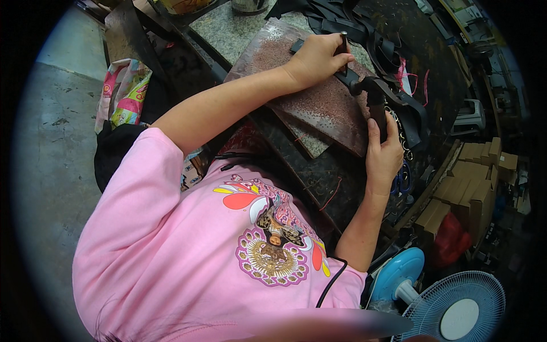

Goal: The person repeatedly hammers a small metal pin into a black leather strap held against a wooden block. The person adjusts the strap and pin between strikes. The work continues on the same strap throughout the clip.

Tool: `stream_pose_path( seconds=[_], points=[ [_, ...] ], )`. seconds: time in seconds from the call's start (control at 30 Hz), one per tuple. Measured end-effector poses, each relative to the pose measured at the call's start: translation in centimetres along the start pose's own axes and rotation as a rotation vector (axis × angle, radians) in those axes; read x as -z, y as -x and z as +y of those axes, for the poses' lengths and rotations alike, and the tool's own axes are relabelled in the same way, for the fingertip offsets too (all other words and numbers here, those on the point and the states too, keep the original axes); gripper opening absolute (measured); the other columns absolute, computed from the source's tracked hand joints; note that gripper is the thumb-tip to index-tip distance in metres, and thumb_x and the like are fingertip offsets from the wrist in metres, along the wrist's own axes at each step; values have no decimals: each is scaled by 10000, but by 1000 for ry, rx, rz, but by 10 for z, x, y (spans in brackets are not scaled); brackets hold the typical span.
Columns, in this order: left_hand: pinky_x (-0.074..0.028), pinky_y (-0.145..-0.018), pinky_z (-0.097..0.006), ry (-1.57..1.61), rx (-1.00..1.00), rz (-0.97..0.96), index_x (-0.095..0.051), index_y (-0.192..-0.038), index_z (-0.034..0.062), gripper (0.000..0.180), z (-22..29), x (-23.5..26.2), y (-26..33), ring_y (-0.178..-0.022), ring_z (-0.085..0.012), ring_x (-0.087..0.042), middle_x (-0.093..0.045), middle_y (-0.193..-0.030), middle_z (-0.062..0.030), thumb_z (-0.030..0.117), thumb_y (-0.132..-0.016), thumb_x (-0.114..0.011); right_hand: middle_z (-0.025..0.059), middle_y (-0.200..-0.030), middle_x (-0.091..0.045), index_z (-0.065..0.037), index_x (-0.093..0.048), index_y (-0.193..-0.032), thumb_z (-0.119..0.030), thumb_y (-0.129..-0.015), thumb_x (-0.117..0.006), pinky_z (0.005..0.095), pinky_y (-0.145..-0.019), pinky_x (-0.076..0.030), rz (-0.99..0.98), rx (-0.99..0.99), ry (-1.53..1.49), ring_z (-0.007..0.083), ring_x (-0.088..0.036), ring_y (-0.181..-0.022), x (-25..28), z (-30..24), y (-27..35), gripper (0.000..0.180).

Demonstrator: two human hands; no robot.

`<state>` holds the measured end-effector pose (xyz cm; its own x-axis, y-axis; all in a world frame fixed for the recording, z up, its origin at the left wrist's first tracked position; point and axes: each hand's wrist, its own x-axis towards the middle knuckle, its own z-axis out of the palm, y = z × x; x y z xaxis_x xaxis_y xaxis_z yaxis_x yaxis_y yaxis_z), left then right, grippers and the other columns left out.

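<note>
My left hand [322,57] is closed around a slim dark upright tool with a shiny metal tip [343,39], which looks like a hand punch. It stands over a black strap [348,77] lying across a worn reddish-brown slab [310,111]. The strap's other end pokes out beyond my knuckles. At the slab's right edge, my right hand [384,149] grips a thick, dark handle-shaped piece [375,108]. Its upper end bends over close to the strap. Whether the two join I cannot tell. Where the upright tool meets the strap is hidden by my fingers.
A heap of black straps [347,25] lies behind the slab, with pink cord [405,77] beside it. Blue-handled scissors [403,178] and a chain [403,134] are right of my hand. Cardboard boxes [464,182] and a fan [458,310] stand farther right.
</note>
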<state>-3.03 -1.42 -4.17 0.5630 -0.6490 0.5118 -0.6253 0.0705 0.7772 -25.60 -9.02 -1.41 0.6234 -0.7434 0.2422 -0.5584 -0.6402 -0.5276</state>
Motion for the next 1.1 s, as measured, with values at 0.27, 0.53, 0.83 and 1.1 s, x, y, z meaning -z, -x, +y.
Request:
stream_pose_path(
  seconds=[0.27,0.53,0.83,1.1],
  points=[
    [-581,-664,-264,24,43,-19,-652,-955,-43,204,2,2,0,-743,-157,-724,-725,-820,-119,150,-909,-699,169,-1031,-708,-135,-634,-1242,-392,-926,-632,428,-801,-517,25,35,-1,372,-684,-928,0,0,0,407],
    [-569,-650,-257,32,37,-18,-661,-948,-25,205,4,2,-1,-715,-139,-716,-723,-790,-115,168,-900,-711,177,-1022,-708,-138,-634,-1242,-407,-929,-624,432,-801,-514,26,29,11,374,-683,-915,-2,3,-1,413],
    [-538,-704,-383,-119,-207,-95,-637,-960,16,212,7,-2,-9,-811,-327,-682,-689,-846,-169,187,-861,-714,172,-1027,-711,-156,-649,-1243,-364,-911,-666,379,-807,-518,30,70,-159,340,-696,-930,-1,6,-5,392],
    [-506,-685,-419,-188,-366,-113,-577,-940,24,209,13,-4,-12,-811,-386,-638,-639,-827,-180,191,-882,-689,94,-911,-672,-16,-569,-1317,-159,-958,-643,225,-601,-485,364,279,-529,105,-597,-749,101,-26,-30,394]
  ],
)
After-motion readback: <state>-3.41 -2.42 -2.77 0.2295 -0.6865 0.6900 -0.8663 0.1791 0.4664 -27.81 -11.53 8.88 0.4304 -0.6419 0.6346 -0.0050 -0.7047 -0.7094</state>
